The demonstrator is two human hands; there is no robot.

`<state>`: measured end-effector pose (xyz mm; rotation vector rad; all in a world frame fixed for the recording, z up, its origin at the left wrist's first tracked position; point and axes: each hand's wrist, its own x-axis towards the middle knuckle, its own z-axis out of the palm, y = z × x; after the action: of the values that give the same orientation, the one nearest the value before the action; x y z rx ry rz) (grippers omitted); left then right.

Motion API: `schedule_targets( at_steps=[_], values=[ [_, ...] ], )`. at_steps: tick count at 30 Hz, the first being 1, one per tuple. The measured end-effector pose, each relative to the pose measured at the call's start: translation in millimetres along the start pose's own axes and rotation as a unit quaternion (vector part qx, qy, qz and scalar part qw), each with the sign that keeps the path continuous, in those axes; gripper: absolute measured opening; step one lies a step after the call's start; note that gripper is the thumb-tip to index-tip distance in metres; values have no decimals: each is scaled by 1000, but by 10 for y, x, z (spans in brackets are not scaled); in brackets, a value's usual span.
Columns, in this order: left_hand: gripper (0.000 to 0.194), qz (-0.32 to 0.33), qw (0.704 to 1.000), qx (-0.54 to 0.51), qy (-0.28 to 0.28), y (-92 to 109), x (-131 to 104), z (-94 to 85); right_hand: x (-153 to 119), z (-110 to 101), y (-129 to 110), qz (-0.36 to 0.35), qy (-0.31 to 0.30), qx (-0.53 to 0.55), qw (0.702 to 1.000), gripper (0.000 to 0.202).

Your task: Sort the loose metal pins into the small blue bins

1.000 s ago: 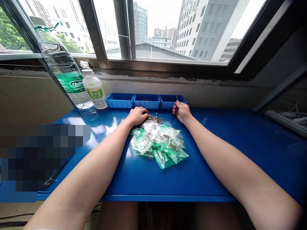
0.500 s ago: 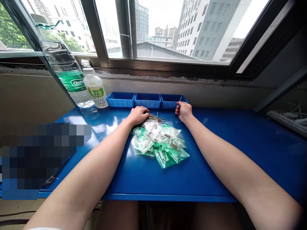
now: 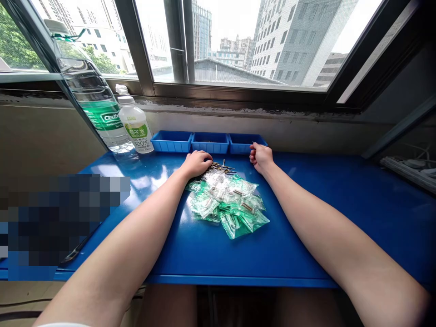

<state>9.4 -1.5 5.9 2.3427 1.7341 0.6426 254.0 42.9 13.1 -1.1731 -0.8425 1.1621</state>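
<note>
My left hand (image 3: 197,164) lies palm down at the left edge of a loose pile of thin, brass-and-dark metal rods (image 3: 221,168), fingers loosely spread. Closed in a pinch, my right hand (image 3: 261,157) is in front of the right blue bin (image 3: 242,146). A tiny tip of a thin metal rod (image 3: 253,143) shows at its fingertips; the rest is hidden. Just in front of the rods, clear and green plastic packets (image 3: 235,206) lie heaped, some with rods inside.
A middle blue bin (image 3: 210,146) and a left blue bin (image 3: 171,145) line the back of the blue table (image 3: 238,268). A coconut water bottle (image 3: 136,129) and a large water bottle (image 3: 98,102) stand at back left. A power strip (image 3: 408,170) is at far right.
In my right hand the thin rod has tipped from upright beside the bin, and less of it shows. My left hand and the packets stay in place.
</note>
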Motion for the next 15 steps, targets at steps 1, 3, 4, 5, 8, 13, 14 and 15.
schedule_targets(
  at_steps=[1, 3, 4, 5, 8, 13, 14, 15],
  values=[
    [31, -1, 1000, 1, 0, 1, -1, -1, 1, 0, 0, -1, 0, 0, 1000, 27],
    [31, -2, 1000, 2, -2, 5, -3, -4, 8, 0, 2, -2, 2, -1, 1000, 27],
    [31, -3, 1000, 3, -2, 7, -4, -5, 11, -1, 7, -3, 2, -3, 1000, 28],
    [31, -3, 1000, 3, -2, 8, -5, -6, 14, -1, 14, -5, 0, -8, 1000, 28],
    [31, -3, 1000, 4, -2, 5, -5, -4, -8, 8, 57, -43, -16, -63, 997, 26],
    [30, 6, 1000, 6, 3, -8, 3, 8, -154, 39, 145, -260, -134, -288, 912, 11],
    [30, 4, 1000, 7, 4, -7, 3, 8, -181, 40, 157, -287, -167, -326, 885, 16],
    [30, 2, 1000, 9, 4, -3, 2, 8, -201, 38, 167, -306, -195, -361, 859, 23]
  ],
)
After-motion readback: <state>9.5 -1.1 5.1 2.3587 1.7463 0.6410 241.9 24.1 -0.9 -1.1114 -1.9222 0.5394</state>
